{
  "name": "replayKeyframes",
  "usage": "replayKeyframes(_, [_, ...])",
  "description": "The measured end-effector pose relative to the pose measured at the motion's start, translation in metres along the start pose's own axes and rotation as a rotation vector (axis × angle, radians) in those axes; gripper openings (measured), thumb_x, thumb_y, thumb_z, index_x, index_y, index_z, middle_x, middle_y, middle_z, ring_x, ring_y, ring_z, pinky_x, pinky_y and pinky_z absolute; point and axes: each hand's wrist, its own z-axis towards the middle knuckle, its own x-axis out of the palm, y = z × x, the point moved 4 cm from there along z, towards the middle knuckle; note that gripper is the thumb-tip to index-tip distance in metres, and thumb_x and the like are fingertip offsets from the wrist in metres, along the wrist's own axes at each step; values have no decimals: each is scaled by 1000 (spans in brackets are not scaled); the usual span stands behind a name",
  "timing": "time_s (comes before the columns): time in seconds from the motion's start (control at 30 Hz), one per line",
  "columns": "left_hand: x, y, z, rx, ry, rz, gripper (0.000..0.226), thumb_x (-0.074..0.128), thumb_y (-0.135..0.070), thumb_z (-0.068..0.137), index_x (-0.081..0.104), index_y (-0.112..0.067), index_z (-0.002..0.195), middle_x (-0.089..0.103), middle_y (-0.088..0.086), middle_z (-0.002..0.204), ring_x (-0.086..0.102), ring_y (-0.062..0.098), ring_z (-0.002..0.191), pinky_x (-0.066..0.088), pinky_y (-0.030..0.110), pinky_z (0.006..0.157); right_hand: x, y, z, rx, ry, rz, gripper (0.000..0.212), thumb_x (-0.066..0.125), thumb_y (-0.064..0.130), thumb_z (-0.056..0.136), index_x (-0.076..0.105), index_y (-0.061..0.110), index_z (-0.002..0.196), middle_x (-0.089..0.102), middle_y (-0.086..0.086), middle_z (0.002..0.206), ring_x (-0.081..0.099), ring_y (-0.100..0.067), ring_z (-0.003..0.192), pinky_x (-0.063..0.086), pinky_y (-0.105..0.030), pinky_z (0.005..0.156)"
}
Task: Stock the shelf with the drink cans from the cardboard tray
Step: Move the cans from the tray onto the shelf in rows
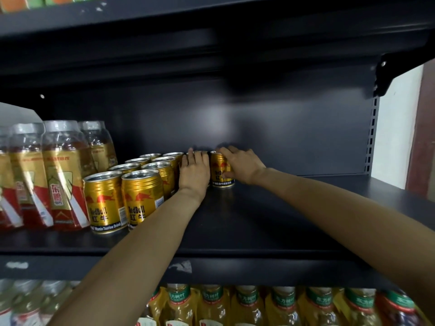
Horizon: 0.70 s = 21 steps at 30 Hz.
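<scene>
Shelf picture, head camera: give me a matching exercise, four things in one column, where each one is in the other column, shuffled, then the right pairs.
Things
1. right hand
2. left hand
3. plastic bottles with red and gold labels
4. yellow tea bottles

Places
A. far left of the middle shelf
B. on the shelf below
C. curled round a lone gold can
D. against the right side of the block of gold cans

Pairs: 1-C, 2-D, 3-A, 4-B
</scene>
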Motion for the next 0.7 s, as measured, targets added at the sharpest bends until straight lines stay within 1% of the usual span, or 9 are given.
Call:
replayKeyframes(0.07, [-3, 0, -2, 1, 12, -44, 74, 55, -14, 90, 8, 1, 145, 16, 23, 153, 13, 33, 143, 18, 40, 117, -2, -3, -4, 14, 40, 47, 85, 61, 39, 87, 7, 21, 150, 24, -6, 156, 43, -30, 130, 35, -51, 106])
replayKeyframes(0.13, [-13, -2, -7, 19, 15, -114, 75, 55, -20, 90, 9, -1, 146, 16, 19, 154, 12, 30, 144, 17, 38, 116, -10, -7, -10, 40, 40, 122, 87, 58, 42, 88, 1, 23, 150, 12, 0, 159, 33, -30, 138, 32, -54, 109])
replayKeyframes(0.2, [-31, -5, -15, 34, 32, -198, 67, 53, -22, 91, 18, -4, 146, 21, 15, 153, 14, 27, 143, 23, 37, 113, -24, -9, -22, 67, 24, 222, 85, 57, 44, 88, 3, 23, 151, 10, 1, 160, 23, -29, 143, 28, -54, 111])
replayKeyframes(0.27, [-53, -5, -27, 34, 70, -267, 58, 54, -25, 91, 31, -9, 141, 34, 12, 147, 27, 27, 139, 34, 37, 105, -41, -6, -40, 83, -6, 306, 83, 57, 45, 89, 6, 23, 150, 14, -1, 159, 20, -29, 143, 27, -53, 112])
replayKeyframes(0.37, [-92, 0, -54, 65, -15, -303, 43, 52, -33, 89, 48, -16, 128, 57, 13, 122, 53, 32, 115, 47, 39, 86, -69, 5, -79, 106, -103, 308, 71, 56, 39, 90, 20, 22, 148, 31, -6, 152, 32, -31, 137, 33, -48, 108])
replayKeyframes(0.43, [-114, 8, -79, 85, -183, -374, 35, 51, -35, 89, 54, -23, 122, 65, 9, 110, 59, 31, 103, 49, 39, 78, -87, 15, -113, 100, -277, 310, 55, 56, 33, 90, 37, 20, 140, 51, -7, 137, 46, -29, 126, 42, -44, 99])
replayKeyframes(0.5, [-131, 13, -108, 130, -362, -536, 27, 52, -34, 89, 60, -27, 113, 69, -3, 102, 62, 23, 98, 49, 34, 74, -99, 28, -151, 86, -473, 425, 38, 56, 28, 89, 50, 19, 126, 65, -2, 117, 60, -23, 109, 49, -42, 89])
replayKeyframes(0.6, [-146, 8, -155, 162, -503, -810, 20, 54, -30, 89, 65, -27, 104, 70, -14, 93, 61, 11, 85, 47, 25, 67, -103, 54, -210, 84, -650, 526, 26, 53, 28, 91, 57, 18, 115, 71, 4, 100, 67, -15, 92, 55, -43, 76])
replayKeyframes(0.7, [-145, -3, -207, 159, -595, -981, 20, 53, -25, 91, 67, -18, 103, 70, -9, 88, 63, 11, 85, 50, 30, 72, -93, 82, -268, 85, -729, 534, 24, 52, 26, 92, 60, 14, 112, 72, 2, 94, 68, -14, 83, 56, -39, 66])
